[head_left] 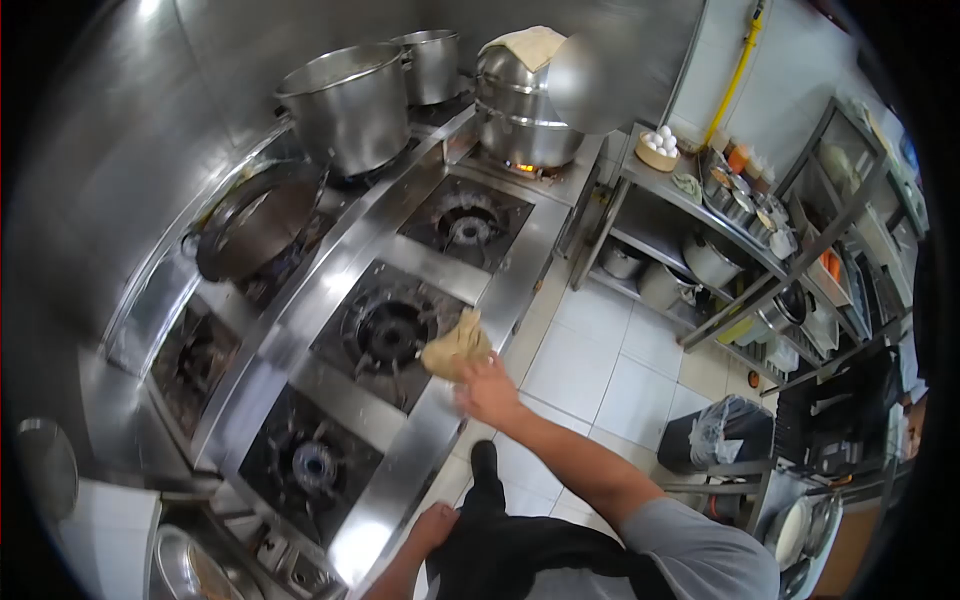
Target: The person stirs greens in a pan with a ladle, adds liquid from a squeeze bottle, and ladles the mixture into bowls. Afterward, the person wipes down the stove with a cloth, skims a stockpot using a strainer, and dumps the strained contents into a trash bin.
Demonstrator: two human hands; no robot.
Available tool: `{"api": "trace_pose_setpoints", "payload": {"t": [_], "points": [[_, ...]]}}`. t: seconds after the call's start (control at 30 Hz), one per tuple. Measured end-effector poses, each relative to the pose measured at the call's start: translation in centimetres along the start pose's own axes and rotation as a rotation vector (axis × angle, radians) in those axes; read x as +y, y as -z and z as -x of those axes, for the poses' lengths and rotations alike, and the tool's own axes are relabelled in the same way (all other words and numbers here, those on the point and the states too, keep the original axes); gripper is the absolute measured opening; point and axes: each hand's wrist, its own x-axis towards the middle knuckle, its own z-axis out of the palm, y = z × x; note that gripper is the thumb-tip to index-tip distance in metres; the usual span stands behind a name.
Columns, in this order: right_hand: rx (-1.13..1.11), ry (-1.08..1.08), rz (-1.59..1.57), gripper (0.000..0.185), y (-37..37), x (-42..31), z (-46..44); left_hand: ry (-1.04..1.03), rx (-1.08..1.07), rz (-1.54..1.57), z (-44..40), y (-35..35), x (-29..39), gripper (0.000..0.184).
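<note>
My right hand (490, 391) reaches forward over the front edge of the stove (440, 405), its fingers closed on a tan cloth (457, 347). The cloth lies bunched beside the middle burner (390, 333), at the right side of its dark square plate. Low by my leg hangs my left hand (435, 522), near the stove's front edge and apart from it. Its fingers are mostly out of sight, and I see nothing in it.
A large pot (350, 115), a wok (255, 225) and a lit steamer (527, 135) stand on the range. At right are a shelf unit (720, 225) with eggs (660, 138) and containers, and a lined bin (715, 440). White floor tiles (575, 360) lie between.
</note>
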Motion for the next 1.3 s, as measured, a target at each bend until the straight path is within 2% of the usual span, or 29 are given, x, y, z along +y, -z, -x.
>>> {"api": "trace_pose_setpoints", "payload": {"t": [0.03, 0.07, 0.1, 0.13, 0.23, 0.3, 0.33, 0.4, 0.43, 0.5, 0.57, 0.63, 0.7, 0.77, 0.83, 0.9, 0.97, 1.03, 1.1, 1.17, 1.23, 1.3], "points": [[0.001, -0.009, 0.01, 0.053, -0.6, 0.6, -2.6, -0.055, 0.015, -0.058, -0.4, 0.1, -1.9, 0.034], [0.049, 0.084, 0.022, 0.055, -1.4, 1.4, -4.7, -0.108, 0.034, -0.118, -0.8, 0.1, -3.7, 0.033], [0.087, 0.172, 0.026, 0.056, -2.3, 2.4, -5.4, -0.264, 0.004, -0.303, -2.8, -1.7, -8.8, 0.031], [0.076, 0.156, 0.023, 0.056, -3.0, 3.8, -5.8, -0.427, 0.003, -0.482, -4.6, -3.1, -12.8, 0.029], [-0.029, 0.232, -0.025, 0.051, -3.8, 8.6, -8.7, 0.12, -0.117, -0.006, -6.0, -1.0, -8.6, 0.029], [-0.085, 0.256, -0.159, 0.049, -3.3, 12.6, -10.2, 0.283, -0.111, 0.112, -8.3, 0.3, -5.0, 0.029], [-0.084, 0.246, -0.163, 0.049, -3.0, 14.9, -11.4, 0.334, -0.098, 0.165, -9.7, 1.0, -3.2, 0.029], [0.148, 0.272, -0.045, 0.048, -1.3, 20.2, -14.4, 0.401, -0.069, 0.239, -12.7, 2.2, 0.7, 0.029], [0.064, 0.235, -0.11, 0.037, 0.2, 23.3, -16.2, 0.427, -0.051, 0.278, -14.3, 2.8, 2.5, 0.029], [0.031, 0.047, -0.067, 0.035, 1.9, 29.2, -20.0, 0.472, -0.01, 0.349, -17.6, 3.9, 6.4, 0.029], [0.126, 0.054, -0.203, 0.035, 4.4, 35.6, -24.8, 0.514, 0.027, 0.402, -20.4, 5.2, 10.7, 0.029], [0.15, 0.226, -0.003, 0.032, 6.4, 41.8, -31.0, 0.546, 0.047, 0.443, -23.0, 5.8, 14.5, 0.028], [0.003, 0.149, 0.152, 0.032, 5.9, 50.9, -36.1, 0.577, 0.052, 0.47, -24.6, 6.0, 17.8, 0.028], [0.08, -0.172, 0.029, 0.032, 9.0, 58.2, -37.5, 0.602, 0.053, 0.485, -25.4, 6.2, 20.2, 0.028], [0.409, -0.512, -0.01, 0.03, 10.7, 62.6, -35.1, 0.622, 0.053, 0.503, -25.7, 6.3, 22.0, 0.028], [0.429, -0.544, -0.206, 0.03, 14.2, 61.3, -32.4, 0.64, 0.061, 0.524, -25.6, 6.2, 23.3, 0.028], [0.39, -0.536, -0.184, 0.033, 15.5, 56.1, -31.7, 0.664, 0.082, 0.56, -24.7, 5.8, 24.4, 0.028], [0.22, -0.389, -0.269, 0.039, 14.6, 50.8, -32.3, 0.703, 0.117, 0.6, -22.9, 4.5, 25.3, 0.028], [0.123, -0.141, -0.265, 0.043, 10.1, 47.4, -34.4, 0.735, 0.141, 0.63, -21.5, 3.4, 25.9, 0.028], [0.071, -0.041, -0.427, 0.045, 9.0, 41.9, -41.4, 0.771, 0.156, 0.661, -20.3, 1.7, 26.4, 0.028], [0.243, 0.0, -0.479, 0.045, 4.6, 38.7, -48.7, 0.808, 0.171, 0.697, -18.7, -0.1, 26.8, 0.028], [0.106, -0.072, -0.244, 0.039, 1.2, 36.4, -56.9, 0.839, 0.185, 0.73, -16.6, -2.5, 26.9, 0.028]]}}
